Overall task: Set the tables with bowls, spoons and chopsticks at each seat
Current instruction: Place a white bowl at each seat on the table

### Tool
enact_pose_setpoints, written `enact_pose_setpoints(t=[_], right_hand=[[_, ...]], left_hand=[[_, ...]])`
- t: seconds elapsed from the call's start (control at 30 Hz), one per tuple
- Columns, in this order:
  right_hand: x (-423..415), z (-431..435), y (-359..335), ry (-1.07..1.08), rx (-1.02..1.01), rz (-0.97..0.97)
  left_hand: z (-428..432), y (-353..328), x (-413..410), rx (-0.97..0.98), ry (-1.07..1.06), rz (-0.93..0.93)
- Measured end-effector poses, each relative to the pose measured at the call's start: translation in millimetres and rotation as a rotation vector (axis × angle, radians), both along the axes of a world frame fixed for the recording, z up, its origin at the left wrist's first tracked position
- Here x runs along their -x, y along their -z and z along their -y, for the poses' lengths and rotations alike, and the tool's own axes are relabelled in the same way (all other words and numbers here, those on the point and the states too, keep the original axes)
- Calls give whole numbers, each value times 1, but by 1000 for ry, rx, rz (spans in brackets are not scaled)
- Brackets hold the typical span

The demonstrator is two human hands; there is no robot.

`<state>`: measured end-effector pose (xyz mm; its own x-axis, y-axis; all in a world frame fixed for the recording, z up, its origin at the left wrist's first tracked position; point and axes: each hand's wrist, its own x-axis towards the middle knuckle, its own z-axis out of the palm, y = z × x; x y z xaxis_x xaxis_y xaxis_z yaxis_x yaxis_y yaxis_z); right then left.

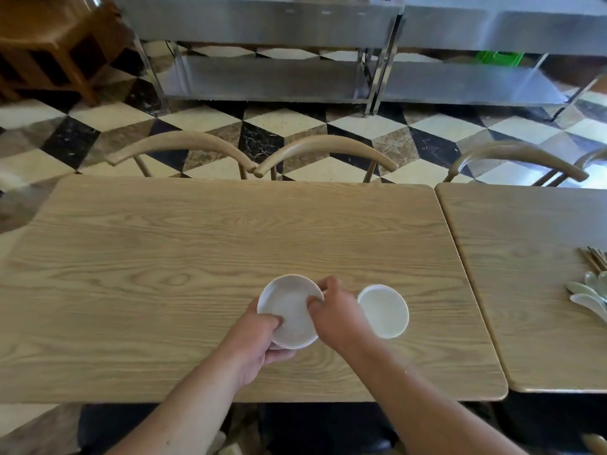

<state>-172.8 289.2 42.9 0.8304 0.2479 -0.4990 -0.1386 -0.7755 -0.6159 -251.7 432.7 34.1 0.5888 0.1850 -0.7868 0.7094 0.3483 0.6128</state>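
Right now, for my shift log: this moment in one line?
left hand: grips white bowl | right hand: pinches its rim | second bowl: on table, right of it | spoons, chopsticks: neighbouring table

Two tables (197, 241), two hands (253, 343), two bowls (382, 311) in view.

The second bowl (382, 311) sits on the near table (164, 257), at 3 o'clock from the first bowl (289, 311). Farther that way, spoons (588, 294) and chopsticks (593, 259) lie on the next table (519, 257).
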Motion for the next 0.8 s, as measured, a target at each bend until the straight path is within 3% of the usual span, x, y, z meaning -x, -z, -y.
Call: enact_pose_setpoints(t=[0.13,0.33,0.43,0.6,0.8], right_hand=[[-14,-5,3,91,-82,-122],[-24,-17,-5,246,-323,-358],[-22,-29,-9,249,-390,-434],[-8,-75,-23,189,-453,-517],[34,-175,-21,200,-434,-484]], left_hand=[[-9,-6,0,-38,66,16],[-20,1,3,71,-115,31],[-31,-5,10,-66,-110,42],[-80,-10,26,-191,-118,26],[-184,-7,65,-238,-108,49]])
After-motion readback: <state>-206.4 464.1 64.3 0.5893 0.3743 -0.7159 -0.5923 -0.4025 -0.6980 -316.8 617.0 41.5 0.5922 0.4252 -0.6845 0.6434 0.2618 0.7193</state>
